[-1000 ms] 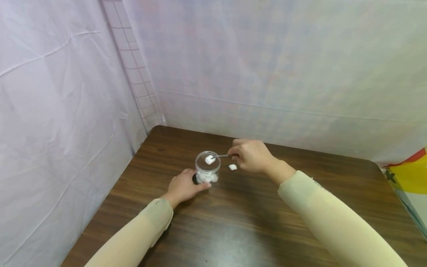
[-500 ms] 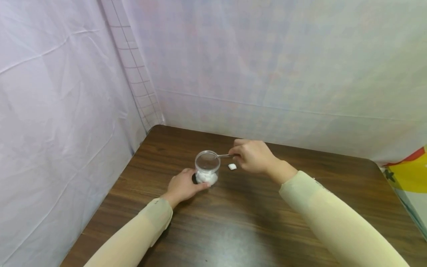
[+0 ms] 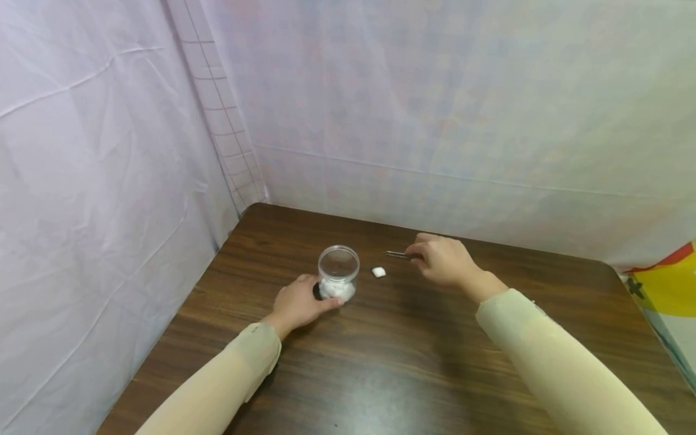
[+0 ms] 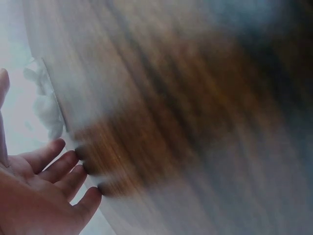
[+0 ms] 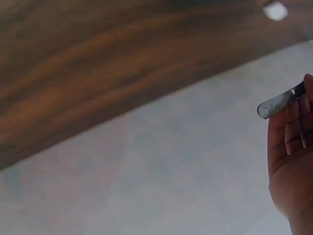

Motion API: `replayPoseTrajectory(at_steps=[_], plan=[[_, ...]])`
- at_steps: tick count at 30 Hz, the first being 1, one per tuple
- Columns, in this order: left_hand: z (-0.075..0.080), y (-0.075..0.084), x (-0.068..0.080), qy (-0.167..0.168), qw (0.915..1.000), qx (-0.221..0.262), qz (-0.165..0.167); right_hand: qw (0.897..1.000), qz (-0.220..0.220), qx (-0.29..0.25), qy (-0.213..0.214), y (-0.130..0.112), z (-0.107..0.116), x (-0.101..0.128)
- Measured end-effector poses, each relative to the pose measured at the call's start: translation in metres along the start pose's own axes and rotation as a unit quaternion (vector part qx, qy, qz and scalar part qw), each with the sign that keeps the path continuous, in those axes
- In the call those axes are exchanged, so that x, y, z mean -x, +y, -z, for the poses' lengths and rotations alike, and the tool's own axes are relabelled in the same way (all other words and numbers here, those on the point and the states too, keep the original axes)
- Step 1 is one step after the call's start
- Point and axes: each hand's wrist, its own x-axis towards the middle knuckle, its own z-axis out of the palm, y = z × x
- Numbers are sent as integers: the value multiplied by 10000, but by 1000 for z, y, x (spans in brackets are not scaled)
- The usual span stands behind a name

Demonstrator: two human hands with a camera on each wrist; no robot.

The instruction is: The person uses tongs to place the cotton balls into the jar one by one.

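Dark brown wood-grain surface fills the lower half of the head view, closed in at the back and on the left by pale lilac cloth walls. One clear round plastic jar stands open on it near the back left corner, with a heap of white cotton balls at its bottom; how many cannot be counted. The left hand rests against the jar's base, fingers curled loosely at its near side. One small white cotton piece lies alone on the surface just right of the jar, apart from it. The right hand hovers near that piece, on its far right side, its fingers pinching one pair of thin metal tweezers whose tips point left toward the jar and carry nothing. Wide bare wood stretches toward the person and to the right edge, where a bright yellow and red cloth shows. Nothing stands between tweezers and cotton piece.
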Motion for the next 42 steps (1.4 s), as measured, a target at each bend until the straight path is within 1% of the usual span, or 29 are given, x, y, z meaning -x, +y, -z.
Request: replayPoseTrajectory(at_steps=[5, 11, 23, 32, 42], plan=[[0, -1, 1, 15, 10000, 21, -4, 9991, -198, 176, -325, 15, -23, 9], [1, -1, 4, -24, 10000, 51, 47, 9981, -248, 202, -525, 15, -37, 10], [1, -2, 6, -40, 9999, -22, 92, 9980, -116, 270, -565, 8, -47, 4], [2, -2, 8, -66, 9999, 4, 93, 9968, -199, 255, -724, 6, -50, 4], [1, -1, 8, -89, 9999, -9, 62, 9972, -168, 453, -579, 4, -55, 5]])
